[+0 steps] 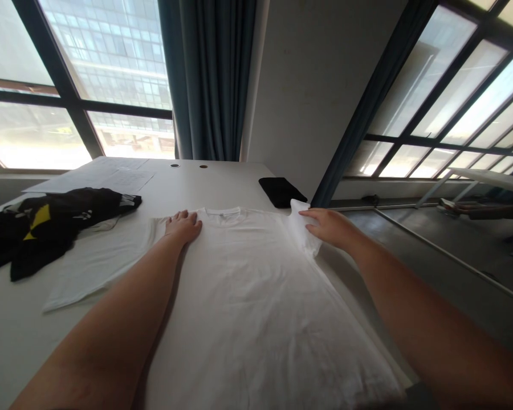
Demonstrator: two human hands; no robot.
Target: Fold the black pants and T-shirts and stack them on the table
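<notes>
A white T-shirt lies spread on the white table, its collar toward the far side and its hem toward me. My left hand rests flat on its left shoulder, fingers stretched out. At the right shoulder, my right hand pinches the right sleeve, which is lifted off the surface at the table's right edge. The thumb and fingers close on the cloth there. Part of the left sleeve is hidden under my left hand and forearm.
Left of the shirt lie another white garment and a crumpled black garment with a yellow patch. Papers lie at the back left of the table. A folded black cloth sits at the far right corner. Beyond is grey floor.
</notes>
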